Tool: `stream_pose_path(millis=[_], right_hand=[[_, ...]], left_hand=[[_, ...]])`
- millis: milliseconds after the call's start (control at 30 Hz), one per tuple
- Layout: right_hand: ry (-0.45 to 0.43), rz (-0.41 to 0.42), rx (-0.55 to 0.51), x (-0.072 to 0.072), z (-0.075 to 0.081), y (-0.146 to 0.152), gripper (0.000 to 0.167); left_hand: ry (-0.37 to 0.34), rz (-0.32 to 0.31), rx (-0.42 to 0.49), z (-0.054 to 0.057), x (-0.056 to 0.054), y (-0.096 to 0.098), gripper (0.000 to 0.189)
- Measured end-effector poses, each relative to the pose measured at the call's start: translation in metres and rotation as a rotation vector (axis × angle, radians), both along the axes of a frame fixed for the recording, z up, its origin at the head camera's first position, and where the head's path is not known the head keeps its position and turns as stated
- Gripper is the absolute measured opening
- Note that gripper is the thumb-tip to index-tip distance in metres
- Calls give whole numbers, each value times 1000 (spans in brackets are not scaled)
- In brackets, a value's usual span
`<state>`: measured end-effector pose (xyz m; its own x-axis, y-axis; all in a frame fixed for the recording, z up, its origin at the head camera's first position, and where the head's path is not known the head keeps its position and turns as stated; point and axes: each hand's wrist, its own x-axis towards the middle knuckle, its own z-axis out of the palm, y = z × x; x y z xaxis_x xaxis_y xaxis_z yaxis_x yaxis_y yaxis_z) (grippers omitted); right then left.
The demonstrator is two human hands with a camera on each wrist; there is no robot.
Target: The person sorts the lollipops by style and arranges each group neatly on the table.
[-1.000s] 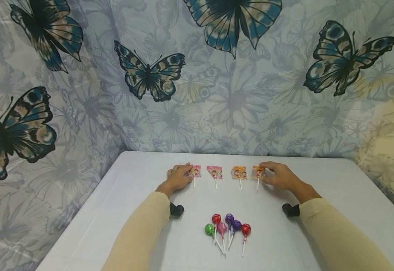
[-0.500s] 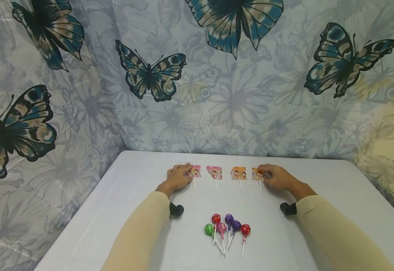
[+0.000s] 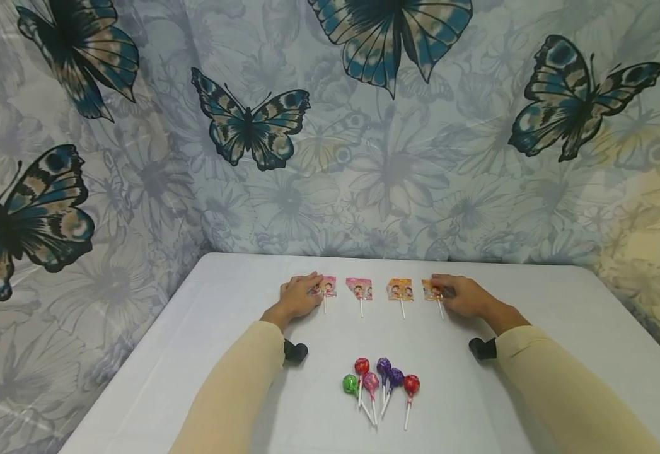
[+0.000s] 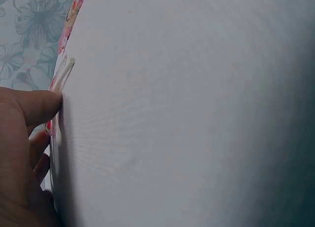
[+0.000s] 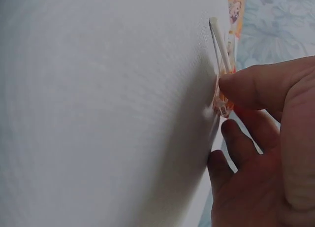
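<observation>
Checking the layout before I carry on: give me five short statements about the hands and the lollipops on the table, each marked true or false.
1. The left hand pinches a pink-wrapped lollipop. True.
2. The right hand holds a green lollipop. False: it pinches an orange-wrapped lollipop.
3. The row of flat-wrapped lollipops has two pink and two orange ones. True.
4. The round lollipops lie beyond that row, toward the back of the table. False: they lie on the near side of it.
5. Exactly two of the round lollipops are purple. True.
</observation>
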<state>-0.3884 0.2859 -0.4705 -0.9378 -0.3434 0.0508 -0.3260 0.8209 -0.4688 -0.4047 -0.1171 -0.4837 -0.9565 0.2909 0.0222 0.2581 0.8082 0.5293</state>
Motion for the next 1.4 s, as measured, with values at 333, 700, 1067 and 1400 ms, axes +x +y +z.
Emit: stream_pose_path(millis=[333, 700, 1067, 1400], right_hand=[[6, -33, -55, 8, 7, 0, 56], [61, 21, -93, 29, 23, -7, 56], [146, 59, -100, 54, 38, -5, 57], [195, 43, -111, 91, 46, -11, 60]], left_hand=[[-15, 16, 47, 5, 5, -5, 65], [-19, 36, 204, 7, 6, -22, 70], [72, -50, 281, 28, 26, -21, 71], [132, -67, 335, 41, 68, -16, 70]])
